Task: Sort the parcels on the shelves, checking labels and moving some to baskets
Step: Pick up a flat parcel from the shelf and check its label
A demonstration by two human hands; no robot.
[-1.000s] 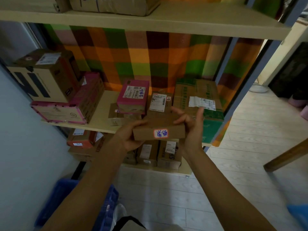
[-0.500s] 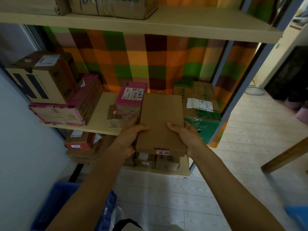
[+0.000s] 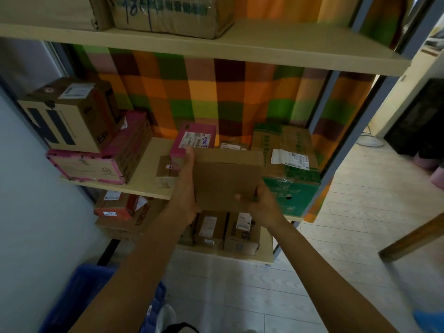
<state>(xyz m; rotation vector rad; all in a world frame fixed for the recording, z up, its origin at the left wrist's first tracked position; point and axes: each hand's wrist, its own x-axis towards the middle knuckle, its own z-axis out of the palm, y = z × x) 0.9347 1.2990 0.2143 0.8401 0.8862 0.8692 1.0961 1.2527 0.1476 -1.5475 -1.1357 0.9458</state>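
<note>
The left grip (image 3: pixel 186 191) and right grip (image 3: pixel 262 205) grasp a flat brown cardboard parcel (image 3: pixel 227 179) by opposite edges, before the beige shelf (image 3: pixel 150 168).

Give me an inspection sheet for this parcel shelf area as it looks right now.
Surface: middle shelf, pale board, crowded with parcels.
Job's things: plain brown box held in front of the shelf, no label showing; pink-topped box and green carton on the shelf behind it, both labelled; blue basket lower left, by the wall.
Clutter: black-lettered box stacked on a pink-edged box; more parcels on the lower shelf.
Grips: left hand holds the box's left side, right hand its near right corner.
Cables: nothing seen.
Surroundings: checked curtain behind; plank floor.
</note>
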